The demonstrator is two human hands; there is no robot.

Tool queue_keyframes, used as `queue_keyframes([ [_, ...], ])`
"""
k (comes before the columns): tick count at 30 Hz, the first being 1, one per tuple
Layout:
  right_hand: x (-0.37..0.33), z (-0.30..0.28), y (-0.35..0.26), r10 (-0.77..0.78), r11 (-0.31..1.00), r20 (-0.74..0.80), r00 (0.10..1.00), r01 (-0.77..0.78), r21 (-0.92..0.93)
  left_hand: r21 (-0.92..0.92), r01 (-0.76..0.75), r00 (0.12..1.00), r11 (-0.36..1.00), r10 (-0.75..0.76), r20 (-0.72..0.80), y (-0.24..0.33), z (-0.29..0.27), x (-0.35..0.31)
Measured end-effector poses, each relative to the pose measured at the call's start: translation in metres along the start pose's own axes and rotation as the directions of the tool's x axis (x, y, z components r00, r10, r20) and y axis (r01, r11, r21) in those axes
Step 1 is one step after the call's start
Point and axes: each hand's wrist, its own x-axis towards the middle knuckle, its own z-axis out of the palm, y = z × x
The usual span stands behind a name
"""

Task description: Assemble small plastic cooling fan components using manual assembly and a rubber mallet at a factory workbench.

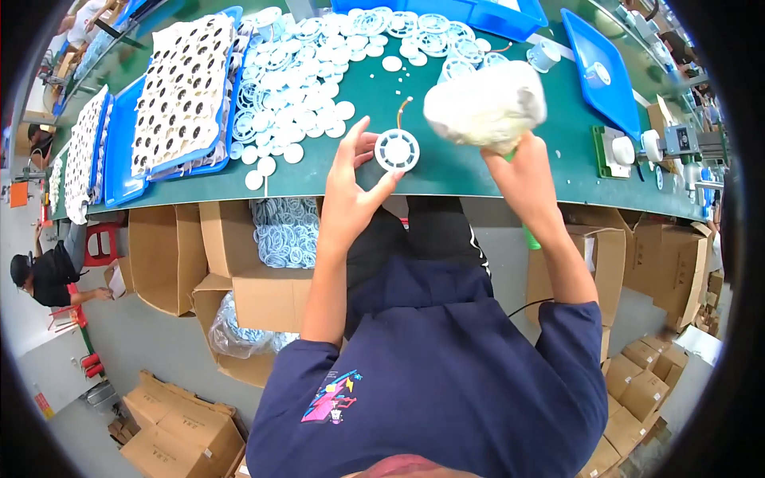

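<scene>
My left hand (351,179) holds a round pale-blue plastic housing (398,150) by its left and lower edge, thumb below and bent fingers beside it. The housing has a slotted ring face, and a short orange-brown wire (402,111) with a white connector runs from its far side. My right hand (522,179) is wrapped round the green handle of a mallet (484,103) and keeps it raised over the green table. The mallet's thick head is wrapped in whitish plastic and slightly blurred. The lower end of its handle shows below my right hand.
Many loose pale-blue discs and rings (295,88) cover the table's back left. Blue trays with white, dark-holed sheets (187,88) stand further left. More blue trays (598,80) lie at the back and right, near a digital gauge (681,142). Cardboard boxes (275,295) stand below the table edge.
</scene>
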Motion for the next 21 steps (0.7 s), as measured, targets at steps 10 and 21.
queue_keyframes([
  [10, 0.016, 0.008, 0.008, 0.022, 0.918, 0.161, 0.987, 0.044, -0.393, 0.215, -0.113, 0.994, 0.97, 0.113, 0.015, -0.009, 0.014, -0.001],
  [21, 0.039, -0.01, 0.011, -0.121, 0.965, 0.145, 0.982, 0.15, -0.216, 0.207, -0.034, 0.999, 0.978, 0.032, 0.011, -0.002, 0.027, 0.005],
])
